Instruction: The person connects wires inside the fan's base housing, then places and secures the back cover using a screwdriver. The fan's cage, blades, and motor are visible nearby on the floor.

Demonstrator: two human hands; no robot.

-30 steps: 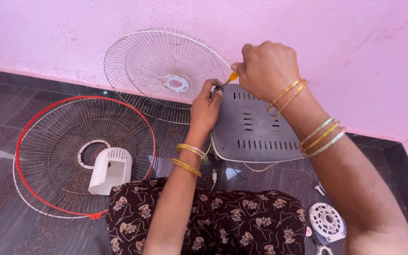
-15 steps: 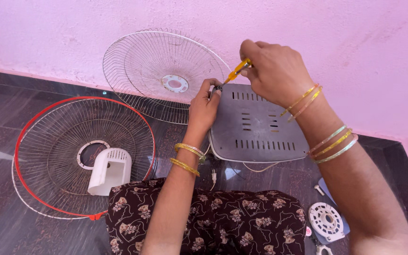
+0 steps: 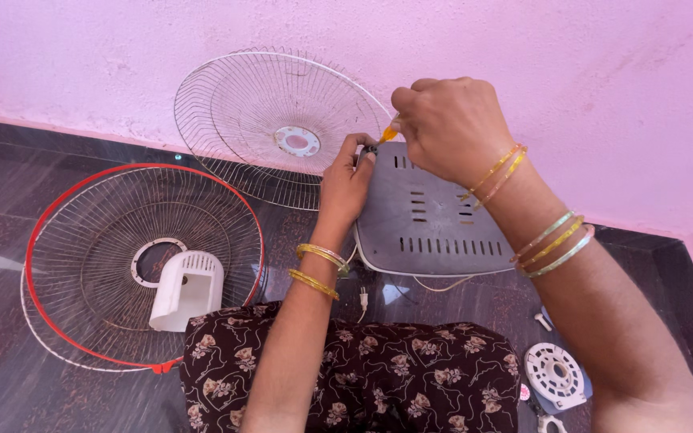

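At the corner of the grey base plate [image 3: 431, 212], the yellow screwdriver [image 3: 389, 132] — raised a moment earlier — was lowered again, gripped in the closed right hand [image 3: 451, 128]; the screw was pinched by the left hand [image 3: 346, 184].

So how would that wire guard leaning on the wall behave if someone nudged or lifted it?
The wire guard is thin open mesh, so probably light for its size. It stands tilted against the pink wall on its round rim, so a push could make it slide or roll on the glossy floor. The thin wires may flex slightly when gripped.

Head-worn view, steeply downward, close.
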